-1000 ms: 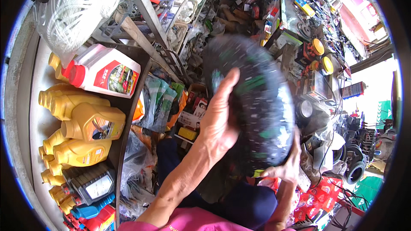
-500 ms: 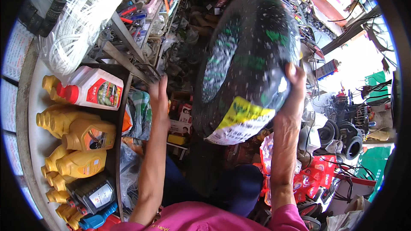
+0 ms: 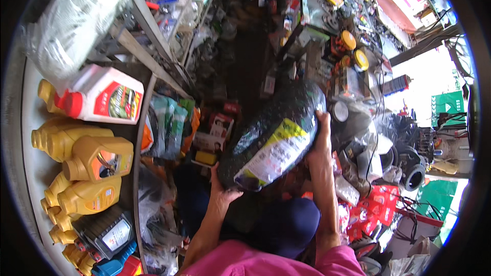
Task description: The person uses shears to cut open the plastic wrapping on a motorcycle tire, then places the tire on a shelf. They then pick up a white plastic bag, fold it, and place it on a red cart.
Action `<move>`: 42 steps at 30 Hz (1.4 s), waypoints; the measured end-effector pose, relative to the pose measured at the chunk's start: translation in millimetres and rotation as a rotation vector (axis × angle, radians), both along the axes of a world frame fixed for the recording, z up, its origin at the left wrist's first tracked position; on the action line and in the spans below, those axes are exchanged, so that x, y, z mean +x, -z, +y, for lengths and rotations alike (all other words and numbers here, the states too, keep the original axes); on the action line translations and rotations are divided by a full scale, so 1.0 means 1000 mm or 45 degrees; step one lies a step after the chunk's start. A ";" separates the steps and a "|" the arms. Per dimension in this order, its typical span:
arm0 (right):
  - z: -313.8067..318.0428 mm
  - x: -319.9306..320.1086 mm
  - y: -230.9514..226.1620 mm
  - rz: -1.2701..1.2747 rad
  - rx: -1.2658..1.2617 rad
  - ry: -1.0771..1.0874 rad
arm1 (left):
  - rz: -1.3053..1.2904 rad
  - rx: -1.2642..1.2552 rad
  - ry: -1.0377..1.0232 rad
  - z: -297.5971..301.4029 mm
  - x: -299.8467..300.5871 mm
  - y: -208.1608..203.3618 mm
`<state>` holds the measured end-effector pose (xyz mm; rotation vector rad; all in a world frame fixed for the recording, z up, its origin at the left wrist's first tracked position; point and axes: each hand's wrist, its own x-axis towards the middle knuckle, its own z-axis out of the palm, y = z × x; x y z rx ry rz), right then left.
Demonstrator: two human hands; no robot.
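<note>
A black tyre point(image 3: 294, 105) wrapped in clear plastic film lies slantwise in front of me, above my knees. Its tread side faces up, and a yellow and white label point(image 3: 276, 156) is stuck along it. My left hand point(image 3: 223, 190) cups the near left end, thumb spread along the underside. At the right side, my right hand point(image 3: 319, 135) presses with its thumb on top, its other fingers hidden. Both hands hold the tyre between them.
On the left shelf stand several yellow oil bottles point(image 3: 102, 158), a white jug with a red cap point(image 3: 110, 94) and a black bottle point(image 3: 110, 235). Yellow-lidded jars point(image 3: 349, 41) sit right of the aisle. Red packets point(image 3: 376, 204) lie by my right arm.
The tyre has come down and nearer, tilting from nearly upright to slanted. My left hand, apart from it before, now grips its near end. The right hand has moved lower with it.
</note>
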<state>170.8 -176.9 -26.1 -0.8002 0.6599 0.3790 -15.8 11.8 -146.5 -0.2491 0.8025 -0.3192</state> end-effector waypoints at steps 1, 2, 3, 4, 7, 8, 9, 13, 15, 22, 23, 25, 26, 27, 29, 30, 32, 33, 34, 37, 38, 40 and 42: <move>-0.009 -0.004 0.007 -0.042 0.035 0.055 | -0.094 0.027 -0.013 0.003 0.007 -0.003; -0.011 -0.005 0.001 -0.079 0.034 0.038 | -0.182 0.063 -0.045 0.009 0.014 -0.008; -0.017 -0.007 -0.004 -0.217 0.097 0.020 | -0.264 0.060 -0.066 0.016 0.019 -0.012; -0.018 -0.010 -0.017 -0.265 0.109 0.056 | -0.265 0.117 -0.174 0.019 0.025 -0.016; -0.051 -0.022 -0.025 -0.477 -0.266 0.443 | -0.294 0.430 -0.182 0.030 0.058 -0.047; -0.067 -0.029 -0.029 -0.499 -0.335 0.424 | -0.355 0.521 -0.220 0.033 0.072 -0.074; -0.085 -0.033 -0.024 -0.491 -0.105 0.442 | -0.434 0.641 -0.214 0.036 0.083 -0.096; -0.067 -0.058 -0.080 -0.554 0.192 0.271 | -0.637 1.396 -0.165 0.047 0.104 -0.196; -0.065 -0.060 -0.057 -0.539 0.171 0.294 | -0.905 1.872 -0.239 0.050 0.105 -0.261; -0.023 -0.026 -0.069 -0.632 -0.067 0.557 | -1.463 2.641 -0.112 0.041 0.095 -0.405; -0.013 -0.020 -0.081 -0.682 -0.037 0.560 | -1.519 2.467 -0.061 0.040 0.089 -0.419; 0.003 -0.007 -0.105 -0.758 0.009 0.569 | -1.595 2.398 -0.033 0.040 0.080 -0.443; 0.016 -0.001 -0.117 -0.792 0.061 0.531 | -1.571 2.766 -0.083 0.055 0.064 -0.435; 0.024 0.006 -0.129 -0.844 0.075 0.531 | -1.388 3.199 -0.179 0.067 0.044 -0.442; 0.031 0.018 -0.154 -0.965 0.075 0.581 | -0.449 4.101 -0.729 0.095 0.027 -0.426; 0.033 0.023 -0.167 -1.018 0.083 0.603 | 0.056 4.305 -0.626 0.112 0.011 -0.425; 0.039 0.031 -0.189 -1.112 0.111 0.639 | 0.981 4.460 -0.387 0.141 -0.024 -0.426; 0.046 0.034 -0.198 -1.149 0.134 0.640 | 0.824 4.482 -0.266 0.164 -0.045 -0.416; 0.059 0.037 -0.207 -1.177 0.146 0.618 | 0.992 4.561 -0.126 0.159 -0.058 -0.415; 0.069 0.046 -0.230 -1.274 0.214 0.637 | 1.251 4.460 0.389 0.144 -0.087 -0.418; 0.071 0.049 -0.235 -1.310 0.226 0.654 | 1.391 4.374 0.275 0.149 -0.094 -0.407; 0.074 0.051 -0.243 -1.407 0.225 0.675 | 1.456 4.315 0.028 0.154 -0.093 -0.399; 0.086 0.034 -0.266 -1.445 0.238 0.678 | 1.440 4.329 0.139 0.151 -0.090 -0.403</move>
